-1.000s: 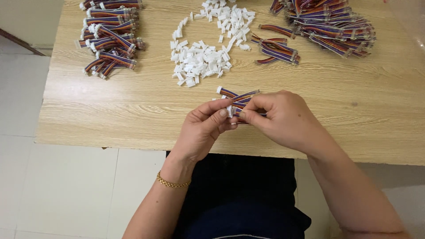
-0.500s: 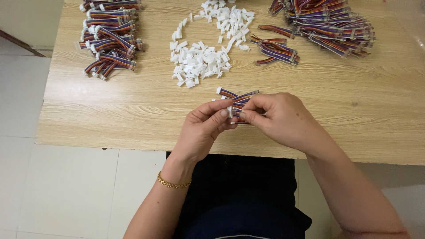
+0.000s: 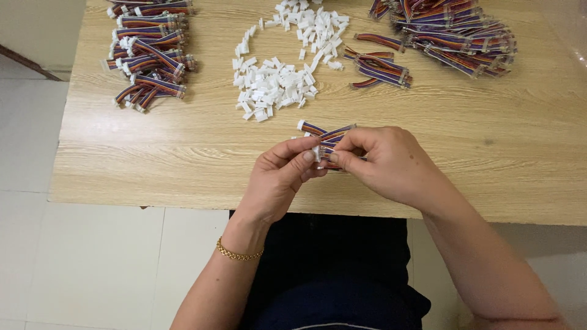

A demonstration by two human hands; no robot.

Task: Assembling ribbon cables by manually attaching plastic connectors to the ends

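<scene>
Over the near middle of the wooden table (image 3: 153,159), both hands pinch a short multicoloured ribbon cable (image 3: 327,135). My left hand (image 3: 278,177) grips its near end together with a small white connector at the fingertips. My right hand (image 3: 388,162) holds the same cable from the right, thumb and forefinger closed on the wires. One loose end of the cable, with a white plug, sticks up and away to the left of my fingers. How many cables are in the bunch is hidden by my fingers.
A heap of small white connector housings (image 3: 275,85) lies just beyond my hands. A pile of cables with plugs (image 3: 150,55) sits at the far left. A bigger pile of cables (image 3: 455,33) lies far right, with a few loose ones (image 3: 379,67) beside it.
</scene>
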